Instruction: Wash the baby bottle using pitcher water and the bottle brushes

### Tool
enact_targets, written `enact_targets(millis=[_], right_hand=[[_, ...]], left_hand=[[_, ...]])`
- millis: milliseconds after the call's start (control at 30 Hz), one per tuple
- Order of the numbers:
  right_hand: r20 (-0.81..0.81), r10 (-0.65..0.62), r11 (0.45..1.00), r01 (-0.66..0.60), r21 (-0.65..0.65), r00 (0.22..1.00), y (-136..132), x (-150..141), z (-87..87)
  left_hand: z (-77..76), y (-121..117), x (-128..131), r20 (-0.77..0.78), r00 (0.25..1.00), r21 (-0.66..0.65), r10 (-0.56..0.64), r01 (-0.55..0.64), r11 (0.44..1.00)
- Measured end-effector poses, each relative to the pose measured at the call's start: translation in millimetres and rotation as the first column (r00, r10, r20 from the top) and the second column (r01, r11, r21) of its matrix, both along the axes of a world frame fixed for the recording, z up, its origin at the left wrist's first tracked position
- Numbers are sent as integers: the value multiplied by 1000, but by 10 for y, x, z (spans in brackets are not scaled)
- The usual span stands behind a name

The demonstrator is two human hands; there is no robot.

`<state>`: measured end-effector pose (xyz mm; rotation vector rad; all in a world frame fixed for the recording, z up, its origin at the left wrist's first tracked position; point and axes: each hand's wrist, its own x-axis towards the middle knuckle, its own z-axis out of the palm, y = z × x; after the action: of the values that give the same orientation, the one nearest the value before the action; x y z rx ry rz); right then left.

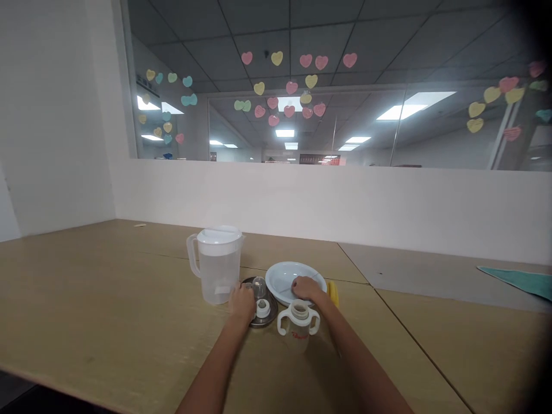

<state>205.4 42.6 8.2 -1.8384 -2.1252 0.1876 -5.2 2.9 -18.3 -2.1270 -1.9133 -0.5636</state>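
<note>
My left hand (242, 302) is closed at the left edge of a round metal tray (271, 319). Something clear shows by its fingertips, but I cannot make out what it is. On the tray sit a clear dome-shaped bottle cap (259, 287) and a white bottle collar with a nipple (263, 309). Over a shallow white basin (278, 278), my right hand (306, 287) has its fingers curled inward; whatever they hold is hidden. An uncapped baby bottle (299, 330) with two white handles stands upright in front of the basin, below my right wrist.
A lidded translucent pitcher (218, 267) stands left of the tray. Something yellow (333, 293) lies beside the basin, partly behind my right forearm. A green cloth (517, 282) rests at the far right. Behind the table (107, 305) rises a white wall with a window above.
</note>
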Motion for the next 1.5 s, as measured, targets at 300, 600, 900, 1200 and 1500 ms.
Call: enact_targets(millis=[300,600,900,1200,1500], right_hand=[[-205,-44,979,83,187,978,-178,219,353],[-607,178,898,125,422,774,-564,354,904],[-496,402,850,-113,514,769,-1198,-31,1232],[-318,332,892,-187,412,888,-895,-125,940],[-65,197,931,-165,325,978,-872,-243,854]], left_hand=[[226,-102,18,52,997,-23,48,-47,999],[482,-74,368,615,584,464,-530,276,842],[143,-90,598,722,331,424,-607,481,767],[119,-137,602,813,232,384,-534,476,792],[156,-170,629,814,199,412,-545,464,784]])
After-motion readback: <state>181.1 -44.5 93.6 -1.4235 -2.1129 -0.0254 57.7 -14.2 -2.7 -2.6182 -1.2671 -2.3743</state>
